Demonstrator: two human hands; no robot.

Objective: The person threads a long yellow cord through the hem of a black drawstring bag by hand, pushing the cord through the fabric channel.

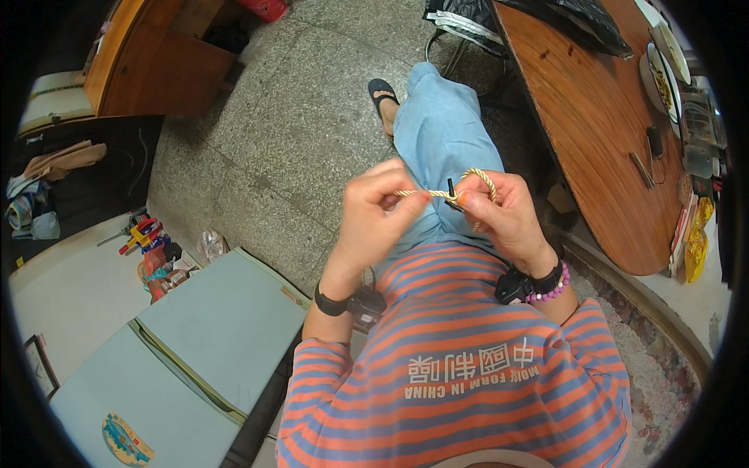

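A cream-gold twisted cord [438, 193] stretches between my two hands above my lap. My left hand [373, 209] pinches one length of it between thumb and fingertips. On the other side, my right hand [505, 214] grips the cord beside a small black piece [451, 187] that the cord meets; its exact kind is too small to tell. A loop of cord arches up over the right fingers, and a short end shows below the thumb. How the cord passes around the black piece is partly hidden by the right thumb.
To the right stands a brown wooden table [601, 156] with a bowl [662, 86], jars and a black plastic bag [589, 23]. A pale green refrigerator [211, 335] is at the left, near a cluttered white surface [86, 265]. My legs in blue trousers [445, 117] extend over the speckled floor [273, 117].
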